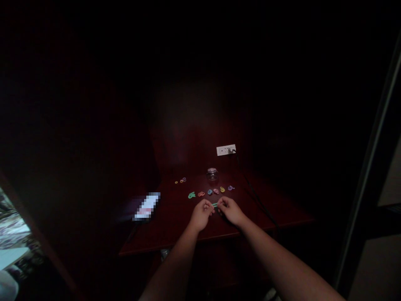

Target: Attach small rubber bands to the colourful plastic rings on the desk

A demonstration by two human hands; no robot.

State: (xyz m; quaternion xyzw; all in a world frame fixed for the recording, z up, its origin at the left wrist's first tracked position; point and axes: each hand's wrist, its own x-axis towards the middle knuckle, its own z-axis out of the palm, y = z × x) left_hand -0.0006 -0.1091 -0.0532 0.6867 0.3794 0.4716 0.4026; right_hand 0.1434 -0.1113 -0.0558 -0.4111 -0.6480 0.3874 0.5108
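A small green hair tie (214, 205) is stretched between my two hands above the front of the table. My left hand (203, 214) pinches one end of it, and my right hand (230, 210) pinches the other. Just beyond my fingers lies a row of small hair tie piles: green ones (191, 195), orange-red ones (201, 194), blue ones (209, 192), pink ones (216, 191), yellow ones (222, 189) and purple ones (231, 188). Behind this row stands a clear lidded jar (212, 174); its contents are hard to make out.
On the dark red table (175, 225), a lit, pixelated phone (147, 207) is at the left. A few loose ties (181, 181) lie at the back left. A black cable (255, 192) runs from a wall socket (226, 150) across the right side. Dark panels enclose the table.
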